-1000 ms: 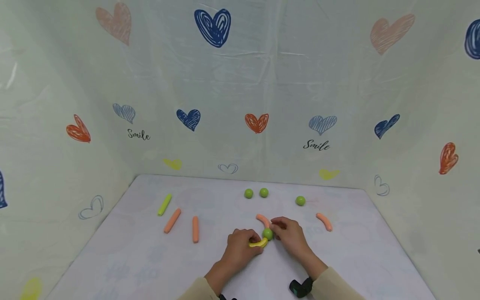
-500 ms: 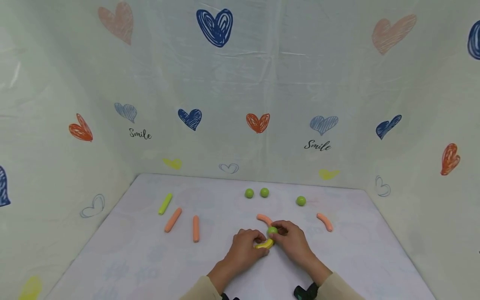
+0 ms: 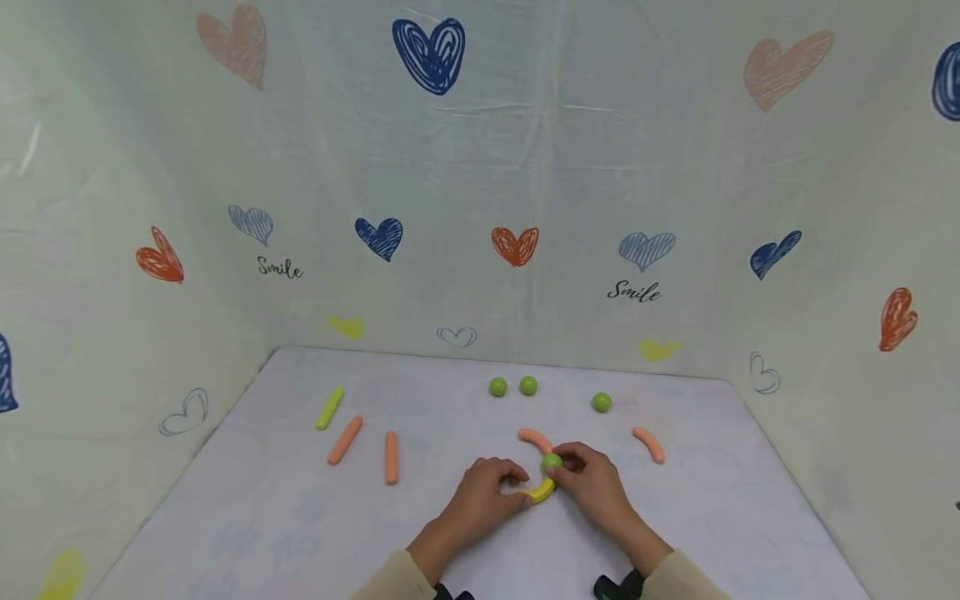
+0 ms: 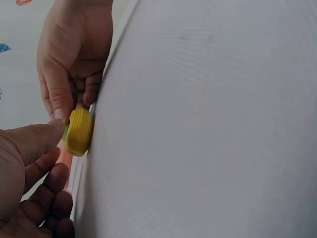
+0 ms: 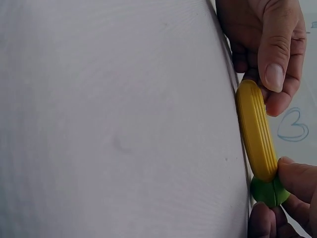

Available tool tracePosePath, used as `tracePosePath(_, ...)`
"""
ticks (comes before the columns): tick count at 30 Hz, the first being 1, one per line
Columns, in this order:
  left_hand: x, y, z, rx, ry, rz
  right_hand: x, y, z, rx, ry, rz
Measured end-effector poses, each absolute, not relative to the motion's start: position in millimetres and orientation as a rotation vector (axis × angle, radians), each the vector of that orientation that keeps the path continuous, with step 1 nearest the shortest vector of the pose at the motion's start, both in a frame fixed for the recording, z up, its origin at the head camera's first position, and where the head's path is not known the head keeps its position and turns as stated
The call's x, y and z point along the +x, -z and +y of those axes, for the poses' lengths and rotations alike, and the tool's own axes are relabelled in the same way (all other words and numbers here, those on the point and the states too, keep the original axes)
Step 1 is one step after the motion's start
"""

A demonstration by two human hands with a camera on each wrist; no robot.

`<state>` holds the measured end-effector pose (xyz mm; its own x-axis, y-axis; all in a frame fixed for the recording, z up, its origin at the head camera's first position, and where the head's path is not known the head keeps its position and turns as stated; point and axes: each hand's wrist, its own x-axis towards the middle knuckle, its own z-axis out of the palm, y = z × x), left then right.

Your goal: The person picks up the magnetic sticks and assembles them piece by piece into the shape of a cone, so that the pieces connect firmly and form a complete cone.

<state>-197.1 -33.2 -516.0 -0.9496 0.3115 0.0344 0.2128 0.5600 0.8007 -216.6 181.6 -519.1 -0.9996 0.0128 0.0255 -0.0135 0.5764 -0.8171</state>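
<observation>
My right hand [image 3: 596,485] pinches a green ball [image 3: 552,464] between thumb and fingers. Against the ball's near side lies one end of a curved yellow stick [image 3: 542,492], ridged lengthwise in the right wrist view. A curved salmon stick [image 3: 534,437] reaches the ball from the far side. My left hand [image 3: 482,496] is at the yellow stick's other end, its thumb and fingers parted. In the right wrist view, the left thumb [image 5: 275,74] and fingers hang just past that end without closing round it. The ball is partly covered by my right fingers.
On the white table [image 3: 285,533] lie a straight yellow-green stick [image 3: 330,408] and two straight salmon sticks, one [image 3: 392,458] nearer the middle. Farther back are two green balls [image 3: 498,387] and a third [image 3: 602,402] to the right. Another curved salmon stick [image 3: 648,445] lies right.
My right hand has taken hold of the green ball, and the joined ball and sticks have shifted slightly right. My left fingers have loosened from the yellow stick.
</observation>
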Motion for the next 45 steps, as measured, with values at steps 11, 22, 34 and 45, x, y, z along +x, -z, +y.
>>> tracePosePath(11,-221.3,519.8,-41.9,0.321,-1.508,2.676,-216.9,524.1,189.0,-0.046,-1.519,-2.729)
tracePosePath(22,-263.8,519.7,-56.6,0.186,-1.723,2.653,-216.4,524.1,188.8,-0.056,-1.535,-2.729)
tracePosePath(34,-308.2,508.8,-65.7,-0.016,-1.794,2.676,-215.9,522.8,185.4,-0.040,-1.607,-2.717)
tracePosePath(45,-340.2,512.8,-59.4,0.029,-1.589,2.749,-215.9,524.1,190.8,0.002,-1.628,-2.711)
